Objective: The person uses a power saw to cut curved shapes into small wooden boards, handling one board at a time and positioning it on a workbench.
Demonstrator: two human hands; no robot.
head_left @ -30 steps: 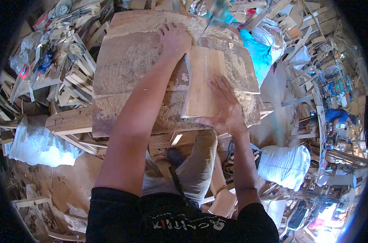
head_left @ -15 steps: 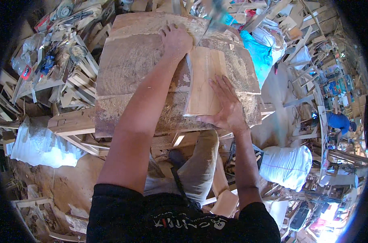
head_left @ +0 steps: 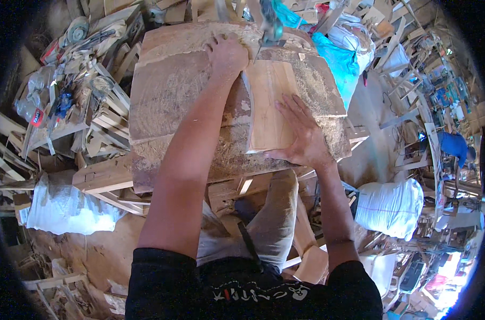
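Pale, freshly cut wood makes up the flat rectangular board (head_left: 270, 106) that lies on a broad, rough, sawdust-covered wooden slab table (head_left: 173, 101). The right hand (head_left: 301, 136) rests palm down on the near right part of this board, fingers spread wide and flat, gripping nothing, only pressing on the surface. The left hand (head_left: 227, 53) reaches farther out, to the far left corner of the board; its fingers are curled downward at the board's far edge, but whether they clasp anything cannot be told. Just beyond that hand, touching the board's far end, stands a teal-coloured power tool (head_left: 271, 26), partly cut off by the rim of the view. Beside the table on the right lies a bright blue plastic sheet (head_left: 338, 61). Lower right sits a stuffed white woven sack (head_left: 389, 205), and lower left another white sack (head_left: 66, 208) among scattered timber offcuts (head_left: 101, 122).
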